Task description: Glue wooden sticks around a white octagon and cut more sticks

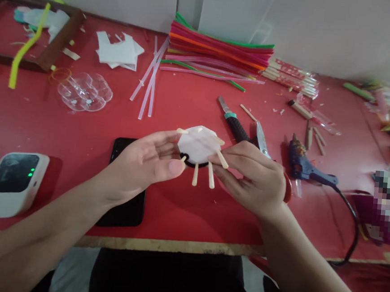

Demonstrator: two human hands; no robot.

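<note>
Both hands hold a small white paper disc (197,145) above the red table (183,208). Several short wooden sticks (210,174) stick out around its rim, and a black ring shows under its lower edge. My left hand (146,160) cups the disc from the left, palm up, with the thumb pressed near its lower left edge. My right hand (251,177) pinches the disc's right side, fingertips on one of the sticks.
A black phone (123,203) lies under my left wrist. A white device (11,183) sits front left. Scissors (261,140), a utility knife (232,119) and a blue glue gun (304,166) lie right. Coloured pipe cleaners (219,46), glue sticks (149,81) and a clear tray (84,91) are behind.
</note>
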